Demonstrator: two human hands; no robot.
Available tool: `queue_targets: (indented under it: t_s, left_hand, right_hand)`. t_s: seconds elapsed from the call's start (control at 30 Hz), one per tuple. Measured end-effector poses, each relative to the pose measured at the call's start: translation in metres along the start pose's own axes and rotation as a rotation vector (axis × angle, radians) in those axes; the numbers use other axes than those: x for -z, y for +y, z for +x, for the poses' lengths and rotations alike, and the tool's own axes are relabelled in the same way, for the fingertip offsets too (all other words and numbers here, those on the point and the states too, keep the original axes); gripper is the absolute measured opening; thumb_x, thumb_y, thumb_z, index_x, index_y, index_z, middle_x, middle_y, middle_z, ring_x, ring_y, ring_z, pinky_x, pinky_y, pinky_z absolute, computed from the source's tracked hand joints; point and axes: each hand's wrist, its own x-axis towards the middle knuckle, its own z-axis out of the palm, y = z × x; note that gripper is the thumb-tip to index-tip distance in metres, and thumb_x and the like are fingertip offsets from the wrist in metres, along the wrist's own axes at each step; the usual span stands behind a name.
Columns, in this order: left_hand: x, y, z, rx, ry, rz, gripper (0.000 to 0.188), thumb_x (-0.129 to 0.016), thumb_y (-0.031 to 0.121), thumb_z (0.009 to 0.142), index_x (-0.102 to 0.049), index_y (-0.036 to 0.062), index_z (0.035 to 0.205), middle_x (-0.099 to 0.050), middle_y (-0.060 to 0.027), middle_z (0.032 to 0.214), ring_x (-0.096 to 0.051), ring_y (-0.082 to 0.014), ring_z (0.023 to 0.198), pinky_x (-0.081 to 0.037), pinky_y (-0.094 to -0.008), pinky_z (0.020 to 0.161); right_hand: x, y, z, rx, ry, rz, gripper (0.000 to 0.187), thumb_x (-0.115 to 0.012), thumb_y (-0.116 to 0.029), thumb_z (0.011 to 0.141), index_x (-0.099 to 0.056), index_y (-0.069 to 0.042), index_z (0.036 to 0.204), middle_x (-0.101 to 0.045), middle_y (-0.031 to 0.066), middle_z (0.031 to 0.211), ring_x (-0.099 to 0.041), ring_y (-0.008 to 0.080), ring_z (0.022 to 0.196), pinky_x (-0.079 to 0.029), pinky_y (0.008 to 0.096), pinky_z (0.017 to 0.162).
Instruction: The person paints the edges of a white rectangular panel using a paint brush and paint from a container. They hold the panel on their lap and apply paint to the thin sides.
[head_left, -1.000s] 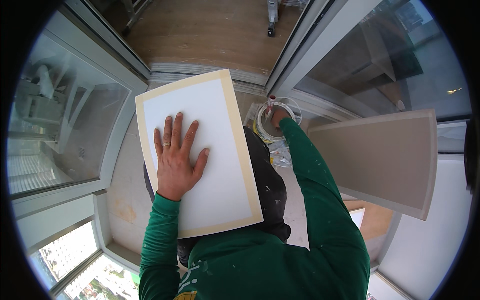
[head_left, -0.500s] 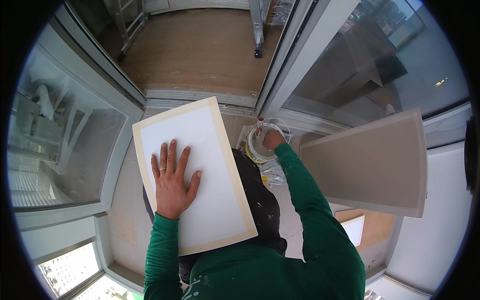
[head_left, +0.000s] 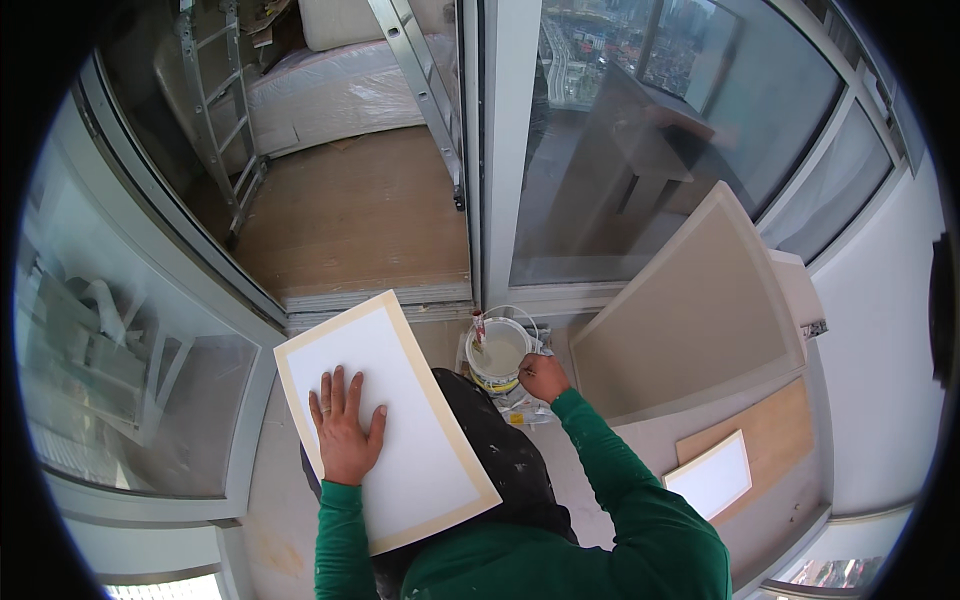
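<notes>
Across my lap, on dark paint-spotted trousers, lies a white rectangular panel with a cream border. My left hand rests flat on it with the fingers spread, a ring on one of them. To the right of the panel stands a white paint bucket with pale paint inside and a thin handle raised. A paintbrush with a reddish handle leans inside its left rim. At the bucket's right rim, my right hand is closed; what its fingers hold, if anything, is hidden.
A large beige panel leans at the right. Behind it on the floor, a smaller white panel lies partly over a brown board. Glass doors flank the opening ahead, with a ladder and a plastic-wrapped mattress beyond.
My right hand has moved from over the bucket's inside to its right rim. The left hand stays on the panel. My view has tilted up, showing more of the room.
</notes>
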Motion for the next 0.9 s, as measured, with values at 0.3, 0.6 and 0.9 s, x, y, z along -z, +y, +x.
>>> queue_targets:
  t_s: [0.3, 0.6, 0.9]
  left_hand:
    - [-0.013, -0.017, -0.012, 0.351, 0.248, 0.060, 0.060, -0.065, 0.040, 0.100, -0.059, 0.0058, 0.149, -0.050, -0.0236, 0.162, -0.042, -0.0432, 0.153, -0.023, -0.0670, 0.126]
    - [-0.008, -0.003, -0.013, 0.252, 0.156, 0.187, 0.061, -0.061, 0.046, 0.104, -0.058, 0.0065, 0.151, -0.047, -0.0263, 0.163, -0.040, -0.0463, 0.154, -0.019, -0.0685, 0.127]
    - [0.019, 0.002, -0.007, 0.056, -0.002, 0.068, 0.067, -0.070, 0.052, 0.100, -0.059, 0.0087, 0.149, -0.052, -0.0246, 0.156, -0.045, -0.0451, 0.149, -0.024, -0.0658, 0.126]
  right_hand:
    - [-0.019, 0.015, 0.001, 0.023, 0.008, 0.014, 0.017, -0.076, -0.015, 0.083, -0.079, -0.007, 0.097, -0.080, 0.0181, 0.096, -0.078, 0.0379, 0.091, -0.063, 0.0447, 0.087]
    - [-0.024, 0.017, -0.012, -0.078, 0.215, 0.253, 0.013, -0.076, -0.015, 0.084, -0.077, -0.007, 0.094, -0.079, 0.0182, 0.091, -0.079, 0.0369, 0.089, -0.063, 0.0436, 0.083]
    - [-0.047, 0.043, -0.024, -0.054, 0.361, 0.367, 0.015, -0.074, -0.013, 0.089, -0.072, -0.003, 0.100, -0.079, 0.0172, 0.088, -0.079, 0.0331, 0.082, -0.063, 0.0428, 0.072]
